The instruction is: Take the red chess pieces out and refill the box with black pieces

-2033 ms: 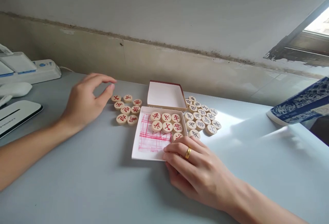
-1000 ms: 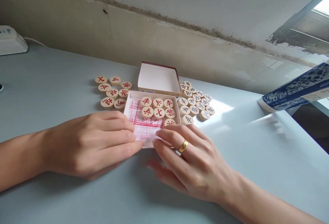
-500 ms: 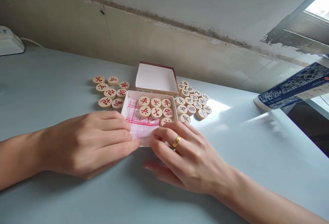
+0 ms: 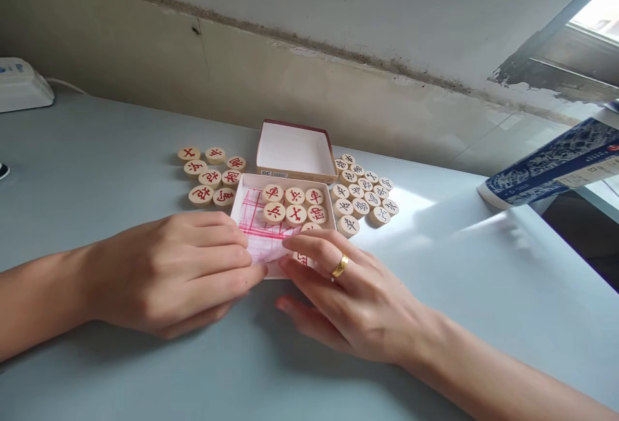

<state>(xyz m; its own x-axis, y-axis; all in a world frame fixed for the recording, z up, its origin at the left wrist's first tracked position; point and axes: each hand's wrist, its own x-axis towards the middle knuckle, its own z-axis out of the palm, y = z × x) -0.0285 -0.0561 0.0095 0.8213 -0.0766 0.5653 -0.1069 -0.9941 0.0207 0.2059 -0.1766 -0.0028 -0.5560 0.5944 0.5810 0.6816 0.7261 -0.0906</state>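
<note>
An open white box holds a thin sheet with pink-red lines and several round wooden pieces with red characters. My left hand lies at the box's left front corner, its fingers pressed together against the wall and the sheet's edge; what they grip is hidden. My right hand, with a gold ring, reaches over the front right part, fingers apart, its fingertips touching the sheet's edge beside a partly covered red piece. Behind the box stands its lid, its white inside showing.
Red-marked pieces lie left of the box, and several dark-marked ones lie to its right. A blue patterned roll juts over the right edge. A white device sits far left by the wall.
The view has shifted slightly. My right fingertips have moved a little left along the sheet's front edge, and more of the red piece beneath my right hand shows.
</note>
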